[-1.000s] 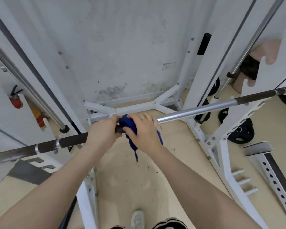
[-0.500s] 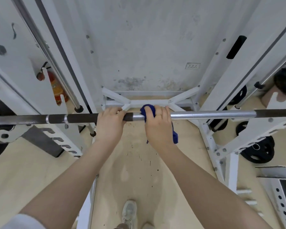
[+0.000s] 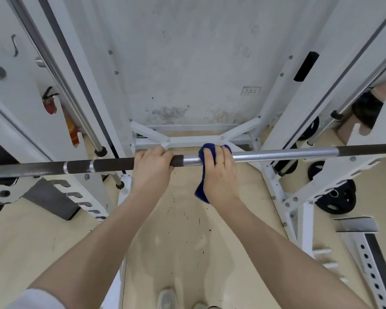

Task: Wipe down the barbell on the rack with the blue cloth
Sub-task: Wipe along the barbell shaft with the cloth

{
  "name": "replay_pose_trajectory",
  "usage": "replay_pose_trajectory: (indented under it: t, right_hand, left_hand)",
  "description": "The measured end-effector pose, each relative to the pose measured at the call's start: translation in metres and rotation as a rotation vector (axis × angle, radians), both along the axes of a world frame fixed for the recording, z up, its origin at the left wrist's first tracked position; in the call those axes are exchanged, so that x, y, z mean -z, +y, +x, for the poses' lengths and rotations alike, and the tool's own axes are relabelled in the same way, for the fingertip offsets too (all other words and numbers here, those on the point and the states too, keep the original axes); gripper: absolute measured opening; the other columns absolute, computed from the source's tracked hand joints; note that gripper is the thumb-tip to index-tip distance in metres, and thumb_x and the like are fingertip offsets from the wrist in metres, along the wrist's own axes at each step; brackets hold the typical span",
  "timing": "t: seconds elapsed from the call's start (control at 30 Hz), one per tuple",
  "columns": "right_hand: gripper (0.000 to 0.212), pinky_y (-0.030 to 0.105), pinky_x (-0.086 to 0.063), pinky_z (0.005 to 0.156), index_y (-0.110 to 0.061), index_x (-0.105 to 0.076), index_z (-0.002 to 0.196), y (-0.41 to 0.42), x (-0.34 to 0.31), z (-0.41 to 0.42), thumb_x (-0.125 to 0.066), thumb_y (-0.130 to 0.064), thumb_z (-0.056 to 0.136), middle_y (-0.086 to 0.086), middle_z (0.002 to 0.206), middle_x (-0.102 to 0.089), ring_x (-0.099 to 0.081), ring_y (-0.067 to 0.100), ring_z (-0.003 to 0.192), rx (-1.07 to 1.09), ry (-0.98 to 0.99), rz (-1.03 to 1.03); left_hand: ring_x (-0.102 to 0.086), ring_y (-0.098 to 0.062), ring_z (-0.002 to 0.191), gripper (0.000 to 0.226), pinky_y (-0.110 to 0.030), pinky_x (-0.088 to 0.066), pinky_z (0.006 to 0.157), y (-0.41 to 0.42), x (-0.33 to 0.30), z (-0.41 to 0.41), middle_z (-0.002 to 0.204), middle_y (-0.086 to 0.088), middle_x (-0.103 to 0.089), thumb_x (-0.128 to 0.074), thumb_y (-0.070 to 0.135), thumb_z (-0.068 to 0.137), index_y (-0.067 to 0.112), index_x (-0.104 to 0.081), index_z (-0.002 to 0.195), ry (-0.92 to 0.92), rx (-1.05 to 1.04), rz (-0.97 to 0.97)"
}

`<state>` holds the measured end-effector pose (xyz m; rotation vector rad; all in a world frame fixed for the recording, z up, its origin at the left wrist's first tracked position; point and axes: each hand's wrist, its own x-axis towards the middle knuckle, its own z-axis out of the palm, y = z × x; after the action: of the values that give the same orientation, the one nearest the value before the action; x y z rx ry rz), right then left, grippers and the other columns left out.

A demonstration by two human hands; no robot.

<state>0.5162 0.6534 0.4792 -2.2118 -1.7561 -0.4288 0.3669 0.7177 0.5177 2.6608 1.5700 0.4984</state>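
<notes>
Shoes [image 3: 167,298]: visible at the bottom edge, on the tan floor [image 3: 31,237] beneath you.
Left hand [image 3: 151,169]: your fingers curl over the dark knurled part of the barbell [image 3: 288,151].
Right hand [image 3: 220,172]: you grip the blue cloth [image 3: 201,190] wrapped round the chrome section; one end hangs below.
Barbell: lies level across the white rack [image 3: 321,90].
Weight plates [image 3: 335,198]: on the floor, far right.

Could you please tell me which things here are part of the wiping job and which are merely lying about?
Part of the job:
- barbell on the white rack
- blue cloth, wrapped on the bar under the right hand
- left hand, gripping the bar

Lying about:
- weight plates on the floor
- fire extinguisher
- wall socket
</notes>
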Motion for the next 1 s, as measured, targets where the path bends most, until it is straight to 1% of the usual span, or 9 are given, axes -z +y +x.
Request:
replay_pose_trajectory:
  t: [0.1, 0.27, 0.43, 0.5, 0.57, 0.67, 0.8, 0.9, 1.0]
  right_hand:
    - [0.065, 0.039, -0.045, 0.094, -0.009, -0.056, 0.118, 0.014, 0.0, -0.03, -0.075, -0.012, 0.055, 0.016, 0.12, -0.06, -0.055, 0.033, 0.113, -0.093, -0.079, 0.02]
    - [0.078, 0.036, -0.04, 0.091, -0.01, -0.053, 0.122, 0.01, -0.002, 0.0, -0.08, -0.009, 0.049, 0.014, 0.121, -0.057, -0.05, 0.031, 0.111, -0.147, -0.102, -0.008]
    - [0.062, 0.044, -0.04, 0.092, -0.01, -0.046, 0.13, -0.018, -0.011, 0.044, -0.065, 0.0, 0.072, 0.016, 0.13, -0.049, -0.045, 0.035, 0.111, 0.214, 0.081, -0.017]
    - [0.056, 0.037, -0.031, 0.097, -0.014, -0.041, 0.133, -0.012, -0.017, 0.039, -0.054, -0.002, 0.08, 0.01, 0.135, -0.042, -0.037, 0.031, 0.115, 0.278, 0.151, -0.043]
    - [0.053, 0.034, -0.031, 0.095, -0.013, -0.043, 0.13, -0.003, -0.02, 0.017, -0.051, -0.001, 0.078, 0.011, 0.131, -0.045, -0.039, 0.03, 0.112, 0.177, 0.155, -0.032]
    - [0.063, 0.041, -0.038, 0.097, -0.008, -0.041, 0.136, 0.001, -0.014, -0.03, -0.057, -0.009, 0.075, 0.017, 0.136, -0.044, -0.04, 0.034, 0.114, -0.075, 0.155, -0.044]
    - [0.092, 0.045, -0.011, 0.114, -0.01, -0.02, 0.148, 0.002, -0.004, -0.036, -0.07, -0.021, 0.07, 0.019, 0.15, -0.026, -0.024, 0.038, 0.135, -0.221, 0.069, -0.149]
    - [0.087, 0.047, -0.029, 0.109, -0.008, -0.032, 0.141, 0.013, 0.001, -0.017, -0.076, -0.02, 0.066, 0.021, 0.135, -0.046, -0.045, 0.038, 0.122, -0.29, -0.059, -0.095]
    - [0.06, 0.036, -0.044, 0.083, -0.012, -0.046, 0.127, 0.035, -0.016, -0.014, -0.07, -0.026, 0.074, 0.011, 0.107, -0.059, -0.059, 0.03, 0.092, -0.299, -0.054, -0.154]
  left_hand:
    - [-0.06, -0.032, 0.062, 0.027, -0.038, -0.047, 0.061, 0.006, 0.002, -0.004, 0.067, -0.01, -0.06, -0.086, 0.01, 0.053, 0.006, -0.068, 0.073, 0.068, 0.084, 0.044]
    - [-0.057, -0.031, 0.056, 0.029, -0.035, -0.046, 0.055, 0.012, 0.006, -0.009, 0.065, -0.011, -0.057, -0.086, 0.011, 0.052, 0.006, -0.067, 0.074, 0.061, 0.169, 0.049]
    - [-0.057, -0.034, 0.073, 0.022, -0.036, -0.04, 0.064, 0.013, 0.004, -0.01, 0.079, -0.014, -0.059, -0.075, 0.014, 0.073, 0.004, -0.067, 0.091, 0.026, 0.178, -0.003]
    - [-0.055, -0.034, 0.085, 0.022, -0.038, -0.037, 0.071, 0.013, 0.002, -0.009, 0.09, -0.016, -0.059, -0.065, 0.015, 0.083, 0.003, -0.064, 0.101, -0.001, 0.158, -0.025]
    - [-0.053, -0.033, 0.092, 0.023, -0.038, -0.036, 0.075, 0.012, 0.001, -0.008, 0.097, -0.015, -0.058, -0.059, 0.017, 0.087, 0.004, -0.063, 0.106, -0.006, 0.157, -0.029]
    - [-0.051, -0.032, 0.099, 0.025, -0.037, -0.035, 0.078, 0.011, 0.0, -0.008, 0.103, -0.013, -0.056, -0.054, 0.021, 0.091, 0.007, -0.06, 0.11, 0.014, 0.151, -0.052]
    - [-0.049, -0.029, 0.103, 0.025, -0.035, -0.034, 0.08, 0.013, -0.001, -0.008, 0.106, -0.01, -0.055, -0.051, 0.024, 0.093, 0.009, -0.058, 0.111, 0.035, 0.155, -0.057]
    - [-0.049, -0.029, 0.102, 0.023, -0.034, -0.035, 0.082, 0.014, 0.0, -0.008, 0.105, -0.01, -0.056, -0.05, 0.022, 0.092, 0.009, -0.059, 0.11, 0.016, 0.159, -0.061]
    - [-0.052, -0.033, 0.093, 0.021, -0.037, -0.034, 0.076, 0.015, 0.002, -0.01, 0.095, -0.014, -0.058, -0.056, 0.014, 0.087, 0.006, -0.063, 0.105, -0.042, 0.184, -0.058]
